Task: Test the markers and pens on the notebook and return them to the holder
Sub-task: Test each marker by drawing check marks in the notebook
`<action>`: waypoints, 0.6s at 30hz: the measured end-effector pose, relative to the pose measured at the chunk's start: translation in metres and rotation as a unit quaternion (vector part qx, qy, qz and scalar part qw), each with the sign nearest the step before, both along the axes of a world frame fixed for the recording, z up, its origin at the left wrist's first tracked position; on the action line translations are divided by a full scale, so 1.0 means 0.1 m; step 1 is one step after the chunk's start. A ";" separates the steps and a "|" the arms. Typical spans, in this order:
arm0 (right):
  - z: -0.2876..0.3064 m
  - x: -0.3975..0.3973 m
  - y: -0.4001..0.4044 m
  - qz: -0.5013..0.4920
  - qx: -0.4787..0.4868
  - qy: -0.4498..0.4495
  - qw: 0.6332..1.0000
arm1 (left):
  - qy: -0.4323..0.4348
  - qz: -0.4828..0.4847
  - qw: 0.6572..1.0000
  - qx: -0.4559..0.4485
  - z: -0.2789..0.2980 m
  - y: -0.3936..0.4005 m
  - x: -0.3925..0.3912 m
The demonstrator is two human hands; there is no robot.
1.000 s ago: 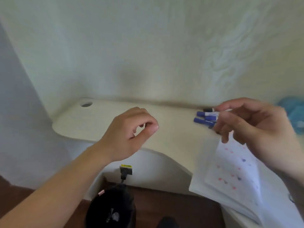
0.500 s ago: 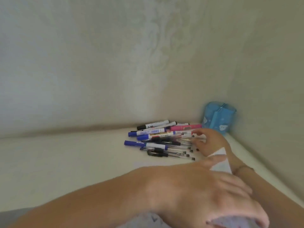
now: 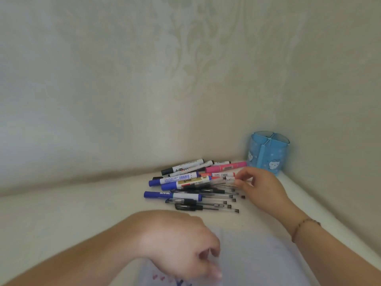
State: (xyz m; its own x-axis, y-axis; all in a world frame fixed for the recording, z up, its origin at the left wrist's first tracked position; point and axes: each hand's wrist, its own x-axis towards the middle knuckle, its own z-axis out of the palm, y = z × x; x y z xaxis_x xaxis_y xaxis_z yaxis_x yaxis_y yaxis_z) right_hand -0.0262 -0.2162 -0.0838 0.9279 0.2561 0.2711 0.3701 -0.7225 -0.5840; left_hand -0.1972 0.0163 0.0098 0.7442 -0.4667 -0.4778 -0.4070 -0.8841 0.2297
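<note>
Desk (image 3: 61, 213): pale surface set into a wall corner.
Holder (image 3: 268, 154): blue, divided into compartments, upright in the far right corner; nothing seen inside.
Pile of markers and pens (image 3: 193, 186): lying flat on the desk just left of the holder, roughly parallel.
Pink marker (image 3: 225, 167): at the back of the pile, its end nearest the holder.
Blue marker (image 3: 172, 195): toward the front, with thin clear pens just in front of it.
Notebook (image 3: 257, 261): open at the near edge, small coloured marks at its lower left.
Right hand (image 3: 261, 187): at the pile's right end, fingertips touching the pen ends; fingers loosely apart, nothing lifted.
Left hand (image 3: 185, 246): blurred, resting on the notebook; fingers curled, whether it grips the page cannot be told.
</note>
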 end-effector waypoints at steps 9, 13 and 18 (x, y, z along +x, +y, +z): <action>0.14 -0.05 0.47 0.008 -0.078 -0.131 0.988 | -0.305 0.065 0.949 0.050 -0.78 -0.94 0.49; 0.12 0.03 0.89 0.056 -0.230 -0.121 0.964 | -0.411 -0.002 0.911 -0.020 -0.86 -0.79 0.52; 0.12 0.09 0.88 0.051 -0.188 -0.103 0.975 | -0.431 -0.011 0.898 -0.090 -1.03 -0.66 0.64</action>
